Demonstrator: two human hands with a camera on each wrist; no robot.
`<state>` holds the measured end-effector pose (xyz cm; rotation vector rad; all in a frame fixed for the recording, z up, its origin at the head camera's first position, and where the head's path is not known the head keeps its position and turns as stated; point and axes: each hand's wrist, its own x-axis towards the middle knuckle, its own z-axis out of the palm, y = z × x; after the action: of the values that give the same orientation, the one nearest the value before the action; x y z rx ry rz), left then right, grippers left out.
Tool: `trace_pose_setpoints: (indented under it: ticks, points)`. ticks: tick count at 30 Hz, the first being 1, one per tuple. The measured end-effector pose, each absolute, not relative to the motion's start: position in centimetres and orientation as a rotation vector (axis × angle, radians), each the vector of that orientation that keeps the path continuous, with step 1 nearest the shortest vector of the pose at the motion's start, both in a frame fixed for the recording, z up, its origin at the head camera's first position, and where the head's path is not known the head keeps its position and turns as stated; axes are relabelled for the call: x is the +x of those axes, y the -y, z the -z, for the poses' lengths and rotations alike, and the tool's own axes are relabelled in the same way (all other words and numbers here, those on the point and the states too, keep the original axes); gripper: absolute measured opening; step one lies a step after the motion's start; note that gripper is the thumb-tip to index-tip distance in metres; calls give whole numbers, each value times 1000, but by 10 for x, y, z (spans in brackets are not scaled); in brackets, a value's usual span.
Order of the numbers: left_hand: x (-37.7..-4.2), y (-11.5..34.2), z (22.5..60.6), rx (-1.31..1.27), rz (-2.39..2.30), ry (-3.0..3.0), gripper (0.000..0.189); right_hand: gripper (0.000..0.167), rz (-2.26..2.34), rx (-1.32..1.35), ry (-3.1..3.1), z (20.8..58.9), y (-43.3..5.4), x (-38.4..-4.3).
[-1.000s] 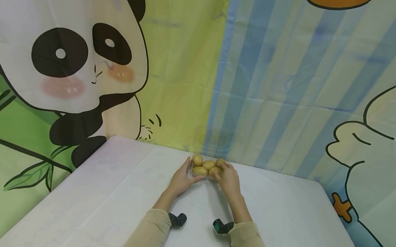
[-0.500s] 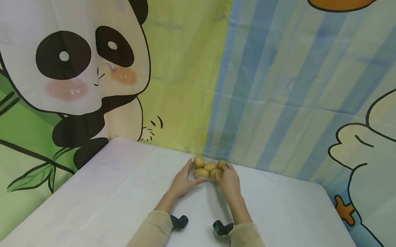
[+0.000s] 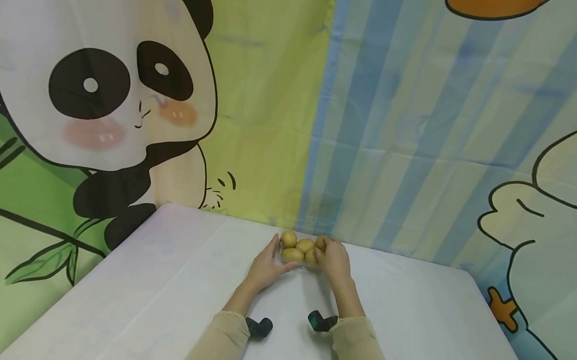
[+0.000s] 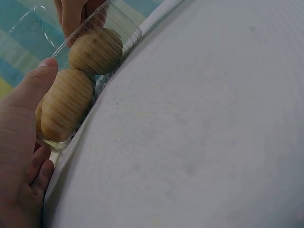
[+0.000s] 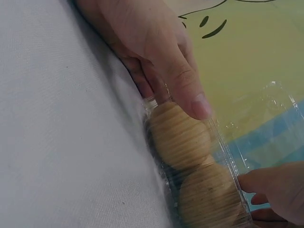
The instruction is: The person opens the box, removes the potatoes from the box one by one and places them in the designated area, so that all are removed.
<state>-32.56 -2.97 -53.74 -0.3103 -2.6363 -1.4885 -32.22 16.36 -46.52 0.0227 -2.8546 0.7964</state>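
Observation:
A clear plastic box (image 4: 71, 137) with several yellow-brown potatoes (image 3: 292, 254) stands near the table's far edge. My left hand (image 3: 265, 265) holds its left end; in the left wrist view the thumb (image 4: 35, 85) lies along the near wall and the fingers are behind the end. My right hand (image 3: 335, 260) reaches in from the right, its bent fingers and thumb around a potato (image 3: 311, 256) at the near right corner, partly hidden by the hand. Another potato (image 3: 321, 242) lies beside those fingers. The box's clear lid (image 5: 280, 114) stands raised at the back.
A white cloth covers the table (image 3: 178, 311). Directly behind it hangs a printed curtain (image 3: 278, 148) with a panda and stripes. Black wrist cameras (image 3: 260, 327) protrude from both sleeves, close over the cloth.
The right hand has shifted slightly and now covers more of the near right potato. The left hand keeps its hold on the box. The head view has shifted a little.

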Motion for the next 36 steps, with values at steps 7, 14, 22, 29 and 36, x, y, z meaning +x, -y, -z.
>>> trace_pose_setpoints:
  ticks: [7, 14, 22, 29, 36]
  points:
    - [-324, 28, 539, -325, 1468, 2654, 112, 19, -747, 43, 2871, 469, -159, -321]
    - [-324, 28, 539, -332, 1454, 2640, 110, 42, -776, 30, 2823, 471, -157, -321]
    - [-324, 29, 538, -329, 1445, 2650, 111, 45, -778, 44, 2819, 472, -157, -322]
    - [-325, 30, 536, -337, 1452, 2638, 110, 33, -632, 150, 2801, 472, -155, -322]
    - [-325, 31, 535, -338, 1448, 2630, 109, 40, -659, 162, 2825, 469, -156, -323]
